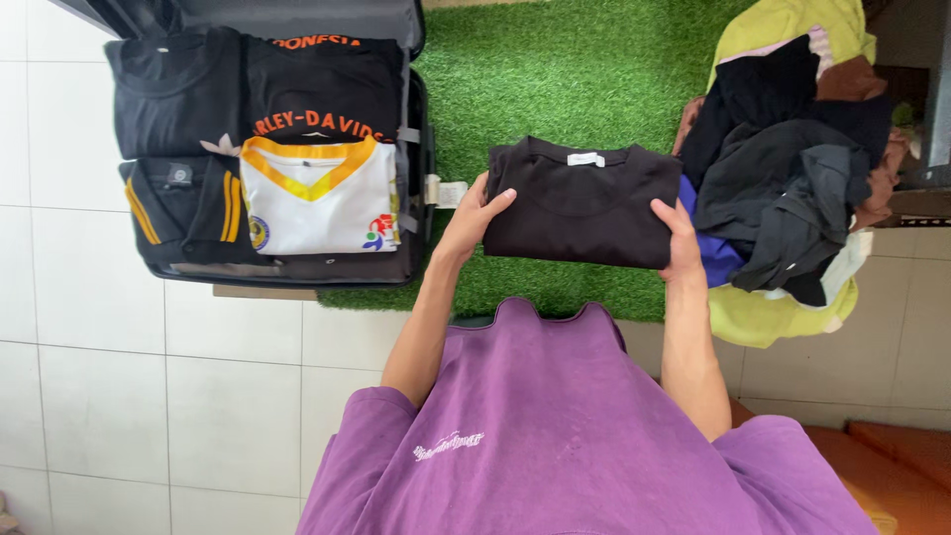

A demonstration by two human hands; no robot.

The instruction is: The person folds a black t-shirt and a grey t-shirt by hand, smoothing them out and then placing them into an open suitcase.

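Folded black shirt (580, 203) on green artificial turf (555, 69), left hand (475, 213) gripping its left edge, right hand (682, 238) gripping its right edge, open suitcase (416, 149) of folded shirts to the left, heap of loose clothes (792, 168) to the right.

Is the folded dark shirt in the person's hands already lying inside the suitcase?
No, the folded dark shirt is over the green turf, held between left hand and right hand.

Matt black cloth shirt (580, 203) lies on rough green artificial turf (555, 79) beside glossy white tiles (99, 396).
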